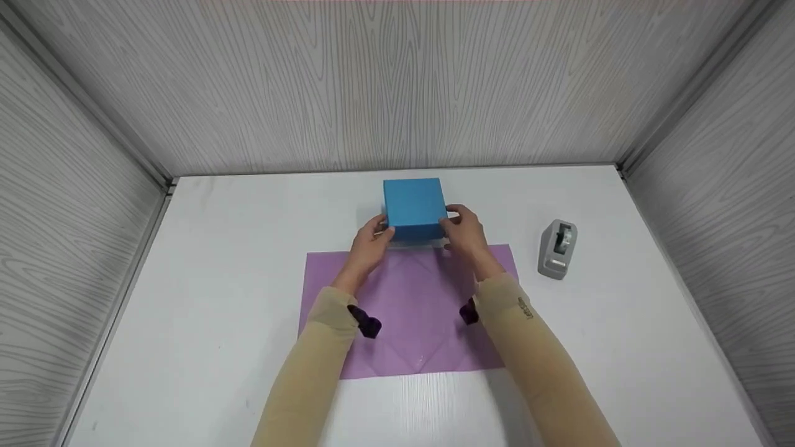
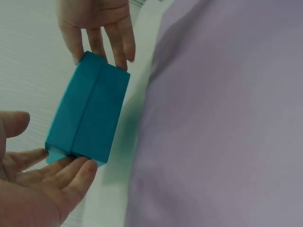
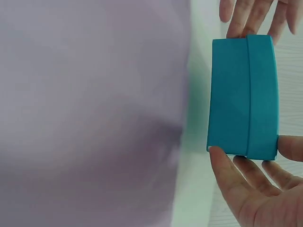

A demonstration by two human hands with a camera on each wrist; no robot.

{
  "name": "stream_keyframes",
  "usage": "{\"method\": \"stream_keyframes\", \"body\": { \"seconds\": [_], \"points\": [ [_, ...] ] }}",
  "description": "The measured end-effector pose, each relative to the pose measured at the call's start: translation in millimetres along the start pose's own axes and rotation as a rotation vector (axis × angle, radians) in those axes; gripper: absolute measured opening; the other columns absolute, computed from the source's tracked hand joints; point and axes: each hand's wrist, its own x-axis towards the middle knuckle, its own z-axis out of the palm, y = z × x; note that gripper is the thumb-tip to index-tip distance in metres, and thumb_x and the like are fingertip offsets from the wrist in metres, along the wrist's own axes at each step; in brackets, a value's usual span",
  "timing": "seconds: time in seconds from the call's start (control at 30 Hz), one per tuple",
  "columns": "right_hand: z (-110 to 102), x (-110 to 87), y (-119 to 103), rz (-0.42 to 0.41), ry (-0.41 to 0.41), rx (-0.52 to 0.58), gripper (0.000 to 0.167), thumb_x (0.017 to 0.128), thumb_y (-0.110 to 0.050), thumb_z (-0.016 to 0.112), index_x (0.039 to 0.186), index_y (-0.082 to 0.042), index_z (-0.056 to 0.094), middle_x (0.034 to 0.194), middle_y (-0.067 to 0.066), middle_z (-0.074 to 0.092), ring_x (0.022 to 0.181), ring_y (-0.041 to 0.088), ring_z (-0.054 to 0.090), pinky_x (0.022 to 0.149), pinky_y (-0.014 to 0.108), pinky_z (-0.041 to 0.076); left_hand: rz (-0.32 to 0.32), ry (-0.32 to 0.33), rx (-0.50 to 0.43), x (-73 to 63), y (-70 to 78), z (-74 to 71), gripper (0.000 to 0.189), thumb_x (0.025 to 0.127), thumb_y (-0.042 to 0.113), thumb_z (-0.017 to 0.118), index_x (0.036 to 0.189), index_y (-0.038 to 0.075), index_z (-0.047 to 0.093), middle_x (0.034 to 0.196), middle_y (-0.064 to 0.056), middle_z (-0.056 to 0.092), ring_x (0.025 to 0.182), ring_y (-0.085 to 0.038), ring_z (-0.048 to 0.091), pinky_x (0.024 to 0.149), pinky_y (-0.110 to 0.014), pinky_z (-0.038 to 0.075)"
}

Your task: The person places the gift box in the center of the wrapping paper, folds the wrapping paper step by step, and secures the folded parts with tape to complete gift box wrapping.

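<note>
White and faintly glossy, the tabletop (image 1: 161, 323) spreads out beneath everything. Nearest are two long tan sleeves (image 1: 304, 372), the right one bearing small dark lettering by its cuff, with a black device (image 1: 365, 321) at each wrist. Under the forearms lies a thin purple rectangular sheet (image 1: 410, 310), flat, crossed by faint crease lines. Off to its right — well apart from both hands — stands a grey tape dispenser (image 1: 556, 249) with its roll of tape (image 1: 564, 238).

Around the sheet's far edge, the person's left hand (image 1: 367, 248) and right hand (image 1: 466, 234) face each other across a shallow blue square-topped box (image 1: 413, 202). Each hand's fingers are clamped on one side of it, left on left, right on right. This box is just beyond the sheet, a straight line running along its near face. Its bluish reflection shows on the strip of tabletop before it; whether the underside touches down, I cannot tell. Farthest back, a pale grey wood-grain panel (image 1: 397, 87) rises behind the tabletop.
</note>
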Motion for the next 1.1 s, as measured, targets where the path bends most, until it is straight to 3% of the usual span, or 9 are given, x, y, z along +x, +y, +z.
{"method": "stream_keyframes", "body": {
  "seconds": [0.17,0.33,0.73,0.9,1.1],
  "points": [
    [-4,-15.4,-8,-0.004,-0.022,0.05,0.043,0.1,-0.017,0.056,0.141,-0.005,0.048,0.12,0.022,0.059,0.101,0.036,0.064,0.08,0.053,0.054,0.026,0.075,0.037,-8.4,7.5,-3.1,0.049,0.103,0.019,0.05,0.147,0.0,0.039,0.13,-0.021,0.055,0.115,-0.03,0.057,0.092,-0.042,0.048],
    [-6,-34.5,-14,-0.04,-0.02,0.077,0.043,0.099,-0.015,0.057,0.14,-0.004,0.048,0.116,0.022,0.058,0.101,0.035,0.065,0.074,0.043,0.058,0.05,0.098,0.069,-18.1,13.4,-4.9,0.047,0.104,0.016,0.048,0.145,-0.005,0.041,0.122,-0.022,0.058,0.107,-0.031,0.061,0.089,-0.041,0.05],
    [-14,-71.9,-13,-0.077,-0.041,0.117,0.045,0.098,-0.016,0.06,0.14,-0.005,0.047,0.115,0.021,0.055,0.1,0.034,0.063,0.077,0.041,0.057,0.147,0.051,0.213,-47.9,24.0,-7.7,0.042,0.102,0.006,0.046,0.139,-0.012,0.044,0.121,-0.025,0.058,0.11,-0.035,0.058,0.092,-0.045,0.048],
    [-16,-84.9,-7,-0.077,-0.076,0.139,0.05,0.096,-0.013,0.061,0.144,-0.006,0.045,0.114,0.021,0.054,0.099,0.034,0.063,0.076,0.042,0.058,0.14,0.03,0.253,-61.4,24.8,-7.5,0.042,0.101,0.007,0.048,0.138,-0.011,0.045,0.119,-0.024,0.059,0.109,-0.034,0.058,0.091,-0.045,0.048],
    [-15,-96.9,3,-0.059,-0.098,0.135,0.051,0.095,-0.01,0.062,0.143,-0.005,0.045,0.112,0.021,0.053,0.099,0.036,0.063,0.08,0.05,0.055,0.134,0.007,0.296,-77.4,21.2,-5.3,0.042,0.099,0.007,0.051,0.137,-0.011,0.047,0.117,-0.023,0.061,0.106,-0.034,0.061,0.088,-0.046,0.05]
  ]
}}
